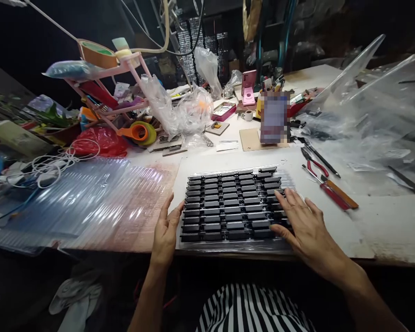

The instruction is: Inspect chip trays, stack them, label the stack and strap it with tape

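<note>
Rows of black chip-like parts with pins [231, 201] lie in a clear plastic tray [235, 246] at the front of the white table. At the tray's left edge stands my left hand [166, 226], fingers stretched forward, its thumb side against the ends of the rows. My right hand [302, 226] lies over the right end of the rows, palm down and fingers spread, touching the parts there. Some parts under the right hand are hidden. Neither hand grips anything.
Clear ribbed plastic trays [90, 198] lie on the left. Red-handled pliers [314, 163] and a red-and-orange tool [339, 193] are at the right, near clear plastic bags [373, 120]. Behind stand a tape roll [141, 133], a pink phone stand [248, 94] and a pink rack [107, 99].
</note>
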A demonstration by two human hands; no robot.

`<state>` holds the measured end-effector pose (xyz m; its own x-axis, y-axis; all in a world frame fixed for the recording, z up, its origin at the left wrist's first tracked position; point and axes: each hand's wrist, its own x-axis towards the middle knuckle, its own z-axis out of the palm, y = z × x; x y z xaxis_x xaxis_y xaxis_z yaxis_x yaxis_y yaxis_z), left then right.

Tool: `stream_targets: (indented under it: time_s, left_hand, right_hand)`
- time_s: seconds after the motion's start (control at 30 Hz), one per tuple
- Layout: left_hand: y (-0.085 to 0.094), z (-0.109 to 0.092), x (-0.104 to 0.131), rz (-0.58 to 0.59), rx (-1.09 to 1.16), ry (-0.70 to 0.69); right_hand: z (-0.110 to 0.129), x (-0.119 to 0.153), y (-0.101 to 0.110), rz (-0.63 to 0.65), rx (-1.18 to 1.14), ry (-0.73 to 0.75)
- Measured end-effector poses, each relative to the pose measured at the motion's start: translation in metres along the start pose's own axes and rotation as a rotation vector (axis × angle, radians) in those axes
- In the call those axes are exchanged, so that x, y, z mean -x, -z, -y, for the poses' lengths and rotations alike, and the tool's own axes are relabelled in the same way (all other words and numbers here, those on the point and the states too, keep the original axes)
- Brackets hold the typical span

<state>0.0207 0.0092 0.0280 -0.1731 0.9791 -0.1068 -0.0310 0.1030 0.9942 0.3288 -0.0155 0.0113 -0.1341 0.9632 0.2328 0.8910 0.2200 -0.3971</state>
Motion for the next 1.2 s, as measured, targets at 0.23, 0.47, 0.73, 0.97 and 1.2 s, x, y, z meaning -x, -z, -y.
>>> stream_targets:
  time_s: [0.23,0.47,0.73,0.97,1.2]
  left_hand:
    - [0.002,0.023,-0.006,-0.055,0.194,-0.044]
    - [0.005,0.028,-0.007,-0.035,0.22,-0.059]
    - [0.008,0.025,-0.01,-0.036,0.231,-0.029]
    - [0.01,0.014,-0.032,-0.027,0.23,0.003]
    - [0.001,0.019,-0.056,-0.034,0.287,-0.009]
  right_hand:
    - [0.016,-0.006,0.009,0.129,-0.304,-0.165]
    - [-0.004,-0.033,0.017,0.001,-0.545,-0.322]
    - [-0.003,-0.059,0.01,0.03,-0.621,-0.273]
    - [-0.01,-0.08,0.021,0.036,-0.716,-0.282]
    - [-0.036,-0.039,0.016,-0.183,-0.402,-0.416]
